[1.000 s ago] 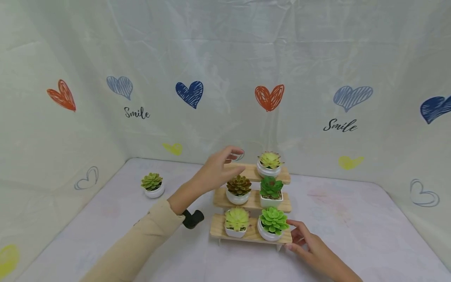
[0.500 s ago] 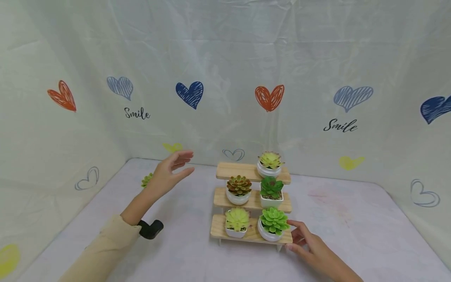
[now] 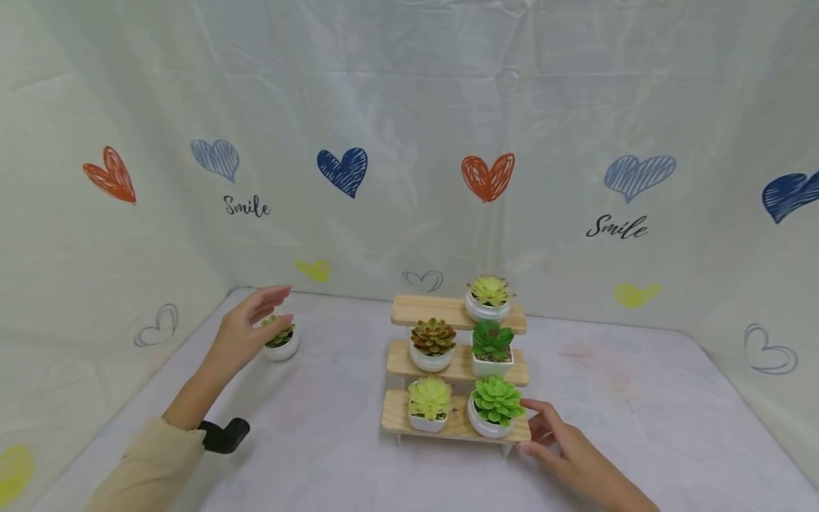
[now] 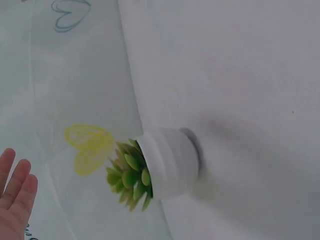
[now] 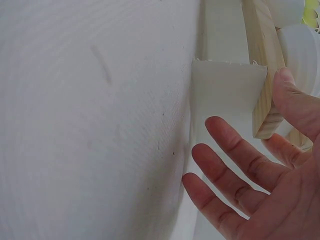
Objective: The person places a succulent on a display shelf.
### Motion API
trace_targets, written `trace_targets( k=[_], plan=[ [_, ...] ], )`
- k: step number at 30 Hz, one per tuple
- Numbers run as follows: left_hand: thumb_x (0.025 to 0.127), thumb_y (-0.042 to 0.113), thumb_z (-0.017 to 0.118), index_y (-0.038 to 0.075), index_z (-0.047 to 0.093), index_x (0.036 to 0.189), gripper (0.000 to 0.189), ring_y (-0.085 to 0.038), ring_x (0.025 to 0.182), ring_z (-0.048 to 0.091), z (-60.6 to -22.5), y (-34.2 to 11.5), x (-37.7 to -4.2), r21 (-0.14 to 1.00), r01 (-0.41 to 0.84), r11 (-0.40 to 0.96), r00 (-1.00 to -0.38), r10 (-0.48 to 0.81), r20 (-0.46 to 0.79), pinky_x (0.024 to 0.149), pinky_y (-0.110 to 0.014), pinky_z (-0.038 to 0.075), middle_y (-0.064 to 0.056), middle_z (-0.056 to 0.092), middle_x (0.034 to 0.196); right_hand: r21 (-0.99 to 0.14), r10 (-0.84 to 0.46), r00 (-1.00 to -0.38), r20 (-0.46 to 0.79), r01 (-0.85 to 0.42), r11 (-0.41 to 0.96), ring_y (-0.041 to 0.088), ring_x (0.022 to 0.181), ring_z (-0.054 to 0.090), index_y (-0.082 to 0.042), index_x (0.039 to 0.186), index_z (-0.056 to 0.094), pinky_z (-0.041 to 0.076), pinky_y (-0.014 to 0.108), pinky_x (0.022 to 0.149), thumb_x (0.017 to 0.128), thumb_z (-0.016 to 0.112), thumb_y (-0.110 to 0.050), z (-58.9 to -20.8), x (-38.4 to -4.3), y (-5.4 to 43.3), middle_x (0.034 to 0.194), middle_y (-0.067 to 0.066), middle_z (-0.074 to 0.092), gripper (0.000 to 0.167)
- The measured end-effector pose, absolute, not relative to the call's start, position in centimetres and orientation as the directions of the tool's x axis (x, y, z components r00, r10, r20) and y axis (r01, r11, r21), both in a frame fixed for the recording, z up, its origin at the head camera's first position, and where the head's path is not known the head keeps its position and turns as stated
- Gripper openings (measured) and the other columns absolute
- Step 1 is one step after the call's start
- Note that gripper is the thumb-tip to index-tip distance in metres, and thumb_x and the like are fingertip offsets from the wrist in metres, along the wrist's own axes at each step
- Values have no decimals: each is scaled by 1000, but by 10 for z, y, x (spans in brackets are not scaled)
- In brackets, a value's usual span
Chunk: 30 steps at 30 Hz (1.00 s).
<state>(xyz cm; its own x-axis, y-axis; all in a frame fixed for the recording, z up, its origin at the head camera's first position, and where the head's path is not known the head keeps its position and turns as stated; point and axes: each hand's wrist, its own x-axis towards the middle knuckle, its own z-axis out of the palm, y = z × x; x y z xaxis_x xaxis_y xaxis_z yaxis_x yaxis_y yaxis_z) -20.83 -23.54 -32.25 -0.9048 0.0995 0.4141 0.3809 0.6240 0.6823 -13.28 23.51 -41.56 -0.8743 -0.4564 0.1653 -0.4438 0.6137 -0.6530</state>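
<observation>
At the left of the table, my left hand point(image 3: 239, 334) hovers over and beside a potted succulent point(image 3: 281, 346) in a round white pot. Its fingers are straight and hold nothing. In the left wrist view the green succulent point(image 4: 167, 162) stands apart from the fingers point(image 4: 21, 192). My right hand point(image 3: 563, 448) pinches the right end of the lowest board of a three-tier wooden plant stand point(image 3: 399, 416). Seen from the right wrist, the thumb point(image 5: 292, 102) lies on the board's edge point(image 5: 267, 107) with the index finger on its other side. The remaining fingers extend freely.
On the stand, the bottom board bears a pale succulent point(image 3: 430, 404) and a bright green one point(image 3: 495, 405). A brown-red succulent point(image 3: 433, 341) and a dark green one point(image 3: 493, 346) share the middle. A yellowish succulent point(image 3: 489, 295) occupies the top board's right. A heart-printed curtain point(image 3: 409, 142) stands behind.
My left hand has moved from above the stand's left side leftward to the lone potted succulent. The right hand stays at the board's end, and the plants on the stand have not moved.
</observation>
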Motion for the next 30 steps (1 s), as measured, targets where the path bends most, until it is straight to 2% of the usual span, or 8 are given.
trace_targets(
  k=[6,8,10,13,15,22,30],
  plan=[
    [89,17,63,4,47,133,49,-30,117,48,-331,-253,-207,669,361,650,-904,67,422,88,3,32,-16,52,131,-625,-481,-848,222,-502,598,-5,79,54,2,130,34,48,23,62,90,61,-16,-419,-134,236,90,-3,59,52],
    [89,17,64,2,46,133,50,-33,118,48,-335,-257,-207,666,342,663,-910,56,412,94,-7,38,-18,50,133,-618,-482,-843,238,-514,594,-5,79,54,2,130,34,49,23,62,89,62,-15,-419,-134,236,90,-4,59,52],
    [88,16,64,0,44,133,52,-37,118,48,-338,-262,-208,667,324,671,-916,47,397,100,-25,41,-20,48,134,-618,-474,-845,245,-513,596,-6,79,53,1,130,35,48,22,62,89,62,-15,-420,-134,236,89,-5,58,51],
    [88,14,64,-2,41,135,55,-43,119,46,-341,-266,-209,674,297,676,-930,43,366,98,-52,38,-24,44,137,-608,-475,-838,269,-531,591,-6,79,53,1,129,36,49,23,62,89,62,-14,-420,-134,236,88,-5,58,50],
    [88,13,64,-3,39,136,57,-46,119,45,-344,-269,-211,679,282,678,-938,46,344,97,-57,37,-27,42,137,-606,-478,-833,276,-538,587,-6,79,53,1,128,36,49,22,62,89,62,-13,-420,-134,236,88,-5,59,50],
    [87,18,66,-1,27,143,71,-52,118,41,-359,-275,-222,681,191,707,-974,48,222,96,-60,37,-33,34,136,-615,-483,-839,249,-522,591,-5,79,53,1,130,34,48,23,62,89,62,-14,-420,-135,236,89,-4,59,52],
    [85,18,68,-5,17,145,82,-58,115,39,-375,-276,-233,668,113,736,-991,38,126,92,-60,40,-39,26,136,-621,-473,-845,249,-514,591,-5,80,54,1,129,36,50,23,63,90,61,-16,-418,-133,235,89,-5,59,50]
  ],
)
